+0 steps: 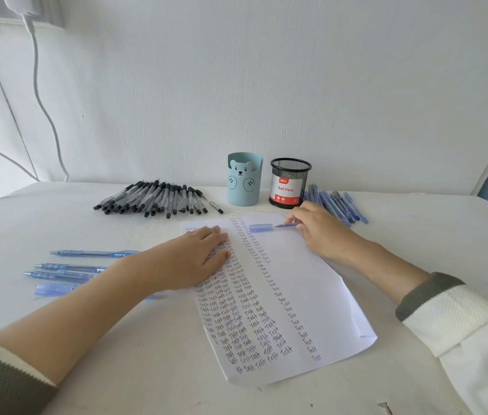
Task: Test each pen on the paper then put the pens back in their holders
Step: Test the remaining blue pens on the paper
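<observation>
"Test" handwritten in columns down the paper (305,280), "Ball Pens" on red-and-white label in mesh holder (290,182)

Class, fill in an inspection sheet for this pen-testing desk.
Surface: white table.
Job's things: paper filled with "Test" rows; black pens heaped far left; right blue pens beside mesh holder; left blue pens by the forearm; bear holder.
Clutter: pen cap loose on paper; small object, unclear, near edge.
Hands: left hand flat on paper; right hand pinches uncapped pen.
Cables: white cables hang at left.
Surroundings: white wall.
</observation>
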Demonstrator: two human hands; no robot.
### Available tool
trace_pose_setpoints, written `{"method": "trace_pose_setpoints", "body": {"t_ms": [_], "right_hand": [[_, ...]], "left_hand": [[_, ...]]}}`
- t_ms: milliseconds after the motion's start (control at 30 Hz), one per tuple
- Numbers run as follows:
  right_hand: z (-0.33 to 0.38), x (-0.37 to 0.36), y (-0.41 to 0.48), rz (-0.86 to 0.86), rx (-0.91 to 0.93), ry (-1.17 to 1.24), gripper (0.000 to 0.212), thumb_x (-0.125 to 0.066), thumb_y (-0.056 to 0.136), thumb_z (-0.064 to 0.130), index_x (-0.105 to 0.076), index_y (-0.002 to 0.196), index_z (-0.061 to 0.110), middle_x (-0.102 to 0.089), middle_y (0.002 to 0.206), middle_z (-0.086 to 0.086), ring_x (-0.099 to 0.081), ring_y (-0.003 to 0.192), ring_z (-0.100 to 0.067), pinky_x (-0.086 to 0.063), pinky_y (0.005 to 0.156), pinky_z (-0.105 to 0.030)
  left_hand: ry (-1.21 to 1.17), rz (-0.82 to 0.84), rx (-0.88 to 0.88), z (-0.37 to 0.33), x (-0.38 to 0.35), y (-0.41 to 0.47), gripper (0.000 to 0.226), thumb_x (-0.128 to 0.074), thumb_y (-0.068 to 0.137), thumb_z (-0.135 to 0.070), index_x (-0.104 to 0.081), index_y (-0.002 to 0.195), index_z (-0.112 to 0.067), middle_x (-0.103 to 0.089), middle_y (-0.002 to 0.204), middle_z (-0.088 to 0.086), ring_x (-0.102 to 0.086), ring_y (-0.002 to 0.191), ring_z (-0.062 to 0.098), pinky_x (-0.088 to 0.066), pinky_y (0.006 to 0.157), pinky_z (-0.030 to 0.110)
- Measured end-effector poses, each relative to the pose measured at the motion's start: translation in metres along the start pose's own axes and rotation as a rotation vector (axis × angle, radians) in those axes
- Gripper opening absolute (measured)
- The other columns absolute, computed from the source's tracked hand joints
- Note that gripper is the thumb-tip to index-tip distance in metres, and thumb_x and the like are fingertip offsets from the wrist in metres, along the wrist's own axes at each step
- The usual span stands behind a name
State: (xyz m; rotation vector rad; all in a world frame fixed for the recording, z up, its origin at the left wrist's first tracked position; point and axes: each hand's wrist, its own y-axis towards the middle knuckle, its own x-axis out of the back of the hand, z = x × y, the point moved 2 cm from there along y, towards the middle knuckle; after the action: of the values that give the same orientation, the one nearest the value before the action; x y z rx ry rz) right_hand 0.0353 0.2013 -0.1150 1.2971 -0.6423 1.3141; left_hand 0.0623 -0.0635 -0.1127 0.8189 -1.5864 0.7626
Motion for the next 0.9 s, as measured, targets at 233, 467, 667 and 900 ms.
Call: {"method": "trace_pose_setpoints", "body": {"t_ms": [233, 467, 667, 900], "right_hand": [[0.008, -0.008, 0.005, -0.003, 0.048, 0.069, 0.044, -0.046, 0.096, -0.004, -0.059, 0.131, 0.019, -0.046, 0.103, 0.003, -0.047, 0.107, -0.019, -0.041, 0.095, -0.035], [0.031, -0.005, 0.002, -0.134, 0.249, 0.219, 0.032, -0.045, 0.099, 0.004, -0.062, 0.125, 0.008, -0.048, 0.101, 0.002, -0.046, 0.094, -0.008, -0.034, 0.085, -0.014], [0.079, 0.027, -0.005, 0.038, -0.116, 1.066, 0.022, -0.031, 0.102, 0.016, -0.052, 0.098, 0.023, -0.041, 0.069, 0.003, -0.036, 0.053, -0.008, -0.028, 0.051, -0.021], [0.085, 0.05, -0.018, 0.353, -0.44, 1.597, 0.062, -0.042, 0.076, 0.078, -0.055, 0.066, 0.018, -0.013, 0.049, 0.006, -0.009, 0.043, -0.013, -0.006, 0.049, -0.027]], "left_hand": [[0.001, 0.007, -0.002, 0.0, 0.0, 0.001, 0.059, -0.023, 0.102, -0.05, -0.014, 0.155, -0.025, -0.008, 0.162, -0.005, -0.015, 0.148, 0.013, -0.009, 0.118, 0.026], [0.001, -0.007, -0.007, 0.0, 0.0, 0.0, 0.059, -0.023, 0.102, -0.049, -0.015, 0.155, -0.024, -0.009, 0.162, -0.005, -0.014, 0.148, 0.012, -0.008, 0.117, 0.024], [0.0, 0.006, -0.011, 0.003, -0.001, 0.001, 0.06, -0.023, 0.101, -0.051, -0.014, 0.155, -0.025, -0.006, 0.163, -0.006, -0.012, 0.148, 0.011, -0.007, 0.118, 0.024], [0.009, 0.002, -0.018, 0.002, -0.002, 0.001, 0.063, -0.021, 0.099, -0.054, -0.014, 0.155, -0.025, -0.006, 0.163, -0.006, -0.011, 0.148, 0.011, -0.007, 0.118, 0.024]]}}
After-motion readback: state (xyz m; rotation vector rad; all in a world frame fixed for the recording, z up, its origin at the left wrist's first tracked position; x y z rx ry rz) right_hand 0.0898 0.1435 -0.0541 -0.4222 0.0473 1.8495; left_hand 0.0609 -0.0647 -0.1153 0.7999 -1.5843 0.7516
